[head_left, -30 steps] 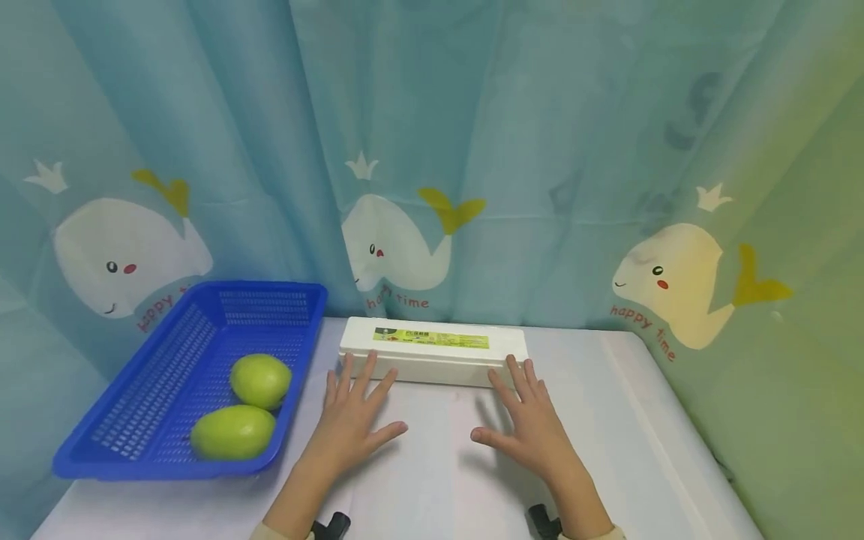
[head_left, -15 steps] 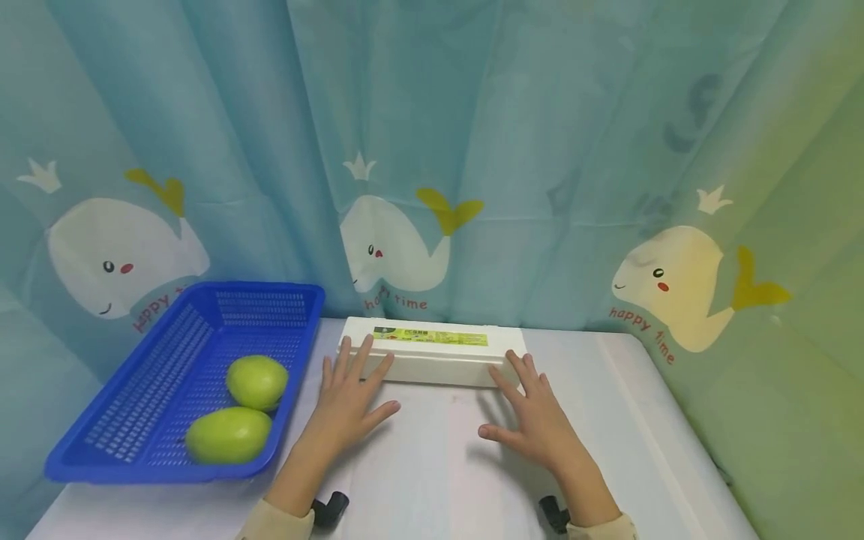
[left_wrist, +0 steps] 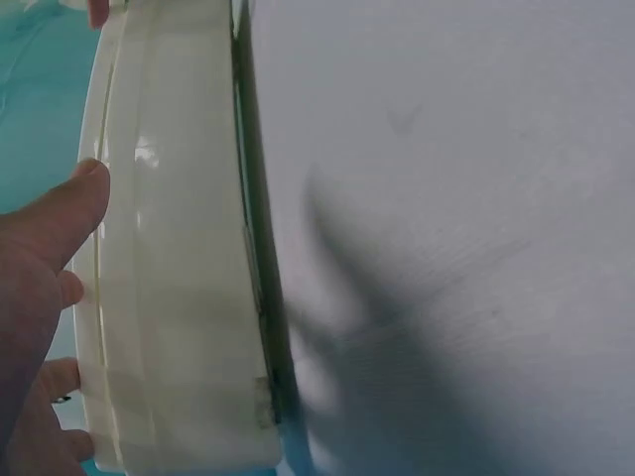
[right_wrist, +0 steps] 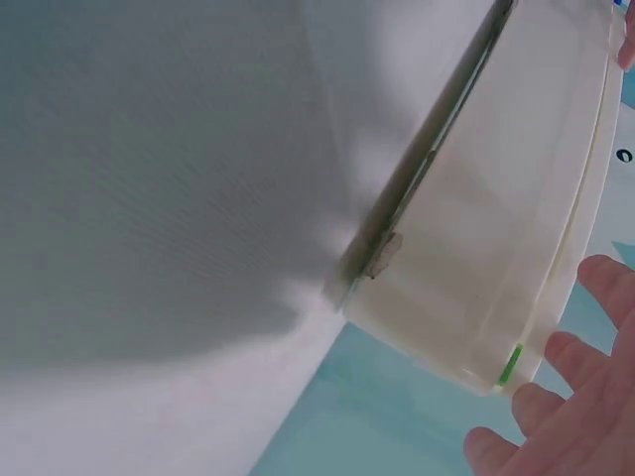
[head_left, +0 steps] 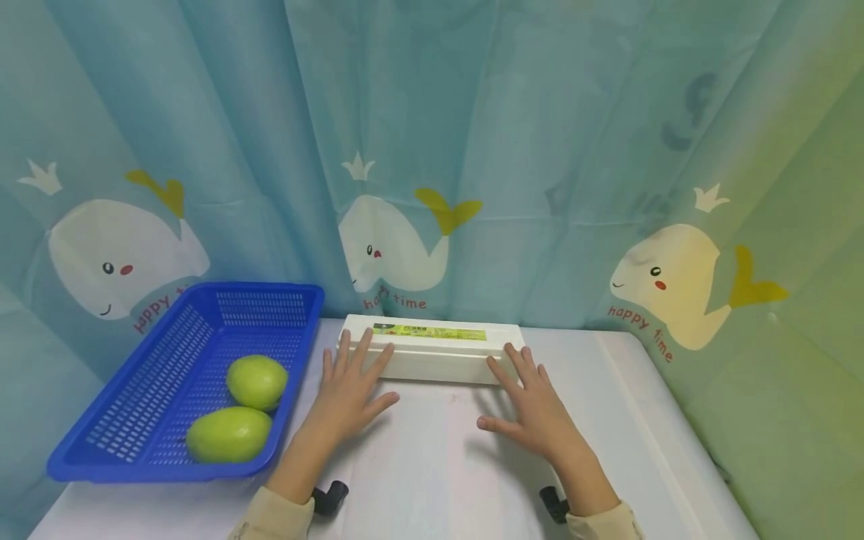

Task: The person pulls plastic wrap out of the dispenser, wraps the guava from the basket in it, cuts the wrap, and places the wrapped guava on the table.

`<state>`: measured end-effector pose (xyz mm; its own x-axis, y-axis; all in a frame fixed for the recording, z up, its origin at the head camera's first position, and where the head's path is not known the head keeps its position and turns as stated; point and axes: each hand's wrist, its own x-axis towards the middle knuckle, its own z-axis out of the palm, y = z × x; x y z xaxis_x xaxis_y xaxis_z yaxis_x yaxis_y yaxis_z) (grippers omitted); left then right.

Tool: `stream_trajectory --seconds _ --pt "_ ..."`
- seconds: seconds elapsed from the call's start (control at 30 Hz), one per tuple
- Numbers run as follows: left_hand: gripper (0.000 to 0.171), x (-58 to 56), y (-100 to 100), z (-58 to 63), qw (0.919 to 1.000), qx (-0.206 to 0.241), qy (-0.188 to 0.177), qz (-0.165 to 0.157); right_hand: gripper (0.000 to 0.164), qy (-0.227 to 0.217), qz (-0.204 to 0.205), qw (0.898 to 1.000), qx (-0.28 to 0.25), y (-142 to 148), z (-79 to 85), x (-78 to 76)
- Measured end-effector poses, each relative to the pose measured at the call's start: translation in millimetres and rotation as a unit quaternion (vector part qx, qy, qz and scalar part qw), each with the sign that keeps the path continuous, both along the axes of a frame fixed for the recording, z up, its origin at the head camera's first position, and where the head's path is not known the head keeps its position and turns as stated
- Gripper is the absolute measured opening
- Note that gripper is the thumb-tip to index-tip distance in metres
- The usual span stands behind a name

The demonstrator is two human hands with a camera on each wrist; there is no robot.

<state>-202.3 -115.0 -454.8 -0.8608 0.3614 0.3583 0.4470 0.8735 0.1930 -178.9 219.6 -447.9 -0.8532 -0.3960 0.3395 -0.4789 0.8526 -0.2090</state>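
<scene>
A long white plastic box [head_left: 445, 366] with a yellow-green label [head_left: 432, 331] lies across the back of the table. My left hand [head_left: 346, 394] is spread at its left end, fingertips overlapping the front edge of the lid in the head view. At the other end my right hand [head_left: 536, 416] spreads likewise, fingertips by the front corner. In the left wrist view the thumb [left_wrist: 74, 203] reaches the lid edge of the box. From the right wrist the fingers [right_wrist: 605, 288] appear along the lid's edge and end. Neither hand is curled round the box.
On the left stands a blue perforated plastic basket [head_left: 151, 471] holding two green, mango-like fruits [head_left: 256, 382]. A blue curtain [head_left: 540, 150] with printed whales hangs close behind the white table [head_left: 432, 457]. Black wrist mounts [head_left: 331, 497] sit below both hands.
Both hands have moved slightly forward over the box's front edge, and the right hand has shifted a little outward. The head view has shifted slightly; basket and fruits stay in place.
</scene>
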Motion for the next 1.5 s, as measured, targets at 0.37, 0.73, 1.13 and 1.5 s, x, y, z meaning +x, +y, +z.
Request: stream_trajectory --seconds 0.37,0.73,1.13,1.5 --pt "0.077 -7.1 2.1 8.6 0.9999 -0.010 0.003 0.001 0.098 -0.020 -0.002 1.000 0.004 -0.2 11.6 -7.3" --pt "0.078 -12.4 2.8 17.0 0.9998 -0.001 0.018 -0.001 0.100 -0.034 0.007 0.999 -0.003 -0.5 22.0 -12.2" --pt "0.078 -17.2 5.7 27.7 0.9997 -0.003 0.010 0.021 0.102 -0.011 0.020 1.000 0.012 -11.1 26.2 -9.6" --pt "0.081 -25.9 8.5 36.1 0.9995 -0.001 0.021 0.025 0.102 0.012 0.008 0.999 0.033 -15.8 34.3 -24.0"
